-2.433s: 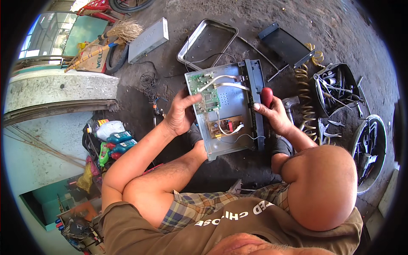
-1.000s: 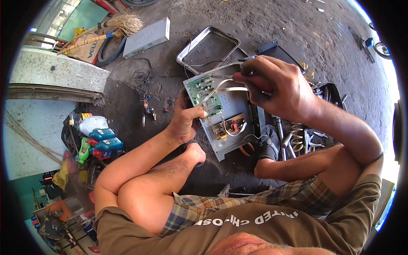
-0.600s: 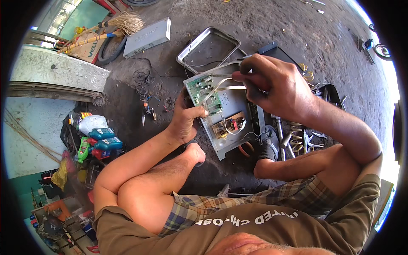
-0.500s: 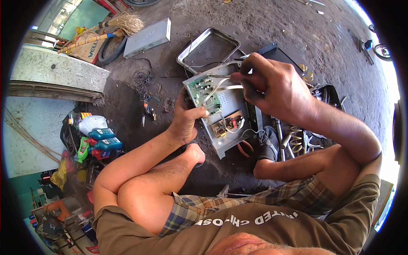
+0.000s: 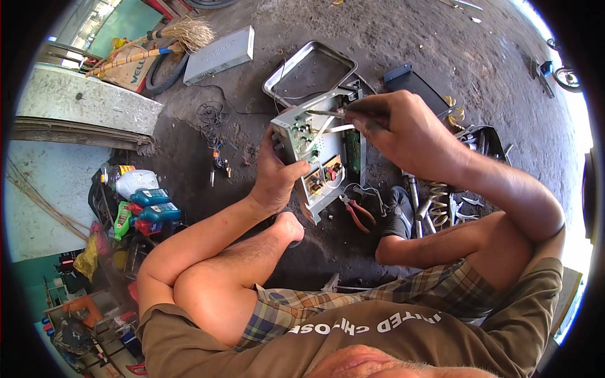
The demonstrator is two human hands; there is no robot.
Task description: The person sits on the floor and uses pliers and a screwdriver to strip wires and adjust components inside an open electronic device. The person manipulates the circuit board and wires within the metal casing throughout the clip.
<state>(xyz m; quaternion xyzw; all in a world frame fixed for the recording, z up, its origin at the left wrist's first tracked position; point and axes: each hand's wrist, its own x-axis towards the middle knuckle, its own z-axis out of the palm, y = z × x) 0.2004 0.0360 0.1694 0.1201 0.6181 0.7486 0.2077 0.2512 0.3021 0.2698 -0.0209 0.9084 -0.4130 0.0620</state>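
My left hand (image 5: 275,181) grips the left side of an opened metal device case (image 5: 328,208), its thumb over the near-left edge. Inside, a green circuit board (image 5: 305,136) lies along the left wall, and a tan board (image 5: 326,179) with red parts sits at the near end. White ribbon cable (image 5: 342,128) crosses the case. My right hand (image 5: 413,132) is closed round a screwdriver (image 5: 329,114), whose thin shaft points left over the far part of the green board. Whether its tip touches anything cannot be made out.
Red-handled pliers (image 5: 358,215) lie beside the case near my foot. Beyond it are a metal tray (image 5: 271,83), a dark panel (image 5: 423,89) and a silver box (image 5: 220,55). A coil spring (image 5: 439,205) and tools lie right; bottles (image 5: 154,211) stand left.
The case has been tilted and turned in my left hand, its right side swinging inward and exposing the pliers. My right hand has shifted slightly with the screwdriver.
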